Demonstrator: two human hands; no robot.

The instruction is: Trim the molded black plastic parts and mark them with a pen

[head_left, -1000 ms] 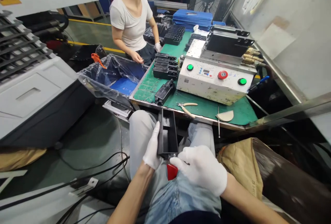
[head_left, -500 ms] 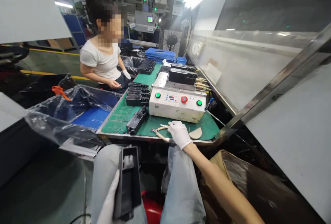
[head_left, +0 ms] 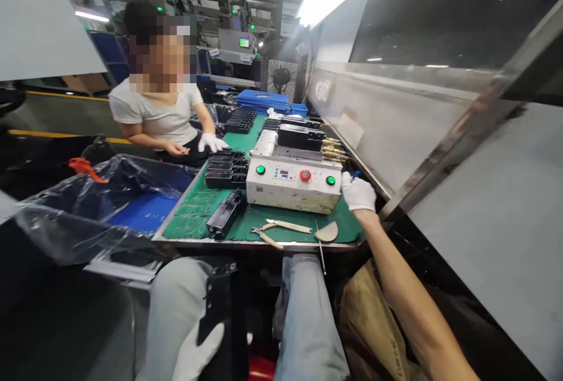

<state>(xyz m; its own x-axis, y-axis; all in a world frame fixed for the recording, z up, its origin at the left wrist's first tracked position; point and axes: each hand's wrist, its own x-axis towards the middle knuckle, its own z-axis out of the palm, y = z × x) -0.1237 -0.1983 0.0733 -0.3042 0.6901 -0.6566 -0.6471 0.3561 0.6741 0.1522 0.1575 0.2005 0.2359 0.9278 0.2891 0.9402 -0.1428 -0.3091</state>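
Observation:
In a white glove, my left hand [head_left: 200,350] grips a long black plastic housing [head_left: 225,316] held upright over my lap, thumb across its near face. My right hand [head_left: 358,192], also gloved, is at the right side of the white control box [head_left: 292,190]. Its fingers are closed around a slim pen-like tool with a blue end [head_left: 355,174]; most of that tool is hidden. On the green mat in front of the box lie cream-handled nippers [head_left: 269,239], a flat cream-handled blade [head_left: 289,226] and a half-round cream piece [head_left: 326,232] beside a thin rod.
One black housing [head_left: 224,214] lies at the mat's left front, with several more [head_left: 226,170] stacked behind it. A co-worker [head_left: 153,114] sits at the left, a gloved hand by that stack. A plastic-lined bin [head_left: 109,205] stands left of the table; a metal frame [head_left: 440,164] slants at right.
My right hand has left the cream-handled tools and moved right to the blue-ended tool. The black housing in my left hand has turned, and the co-worker's gloved hand has reached towards the stack.

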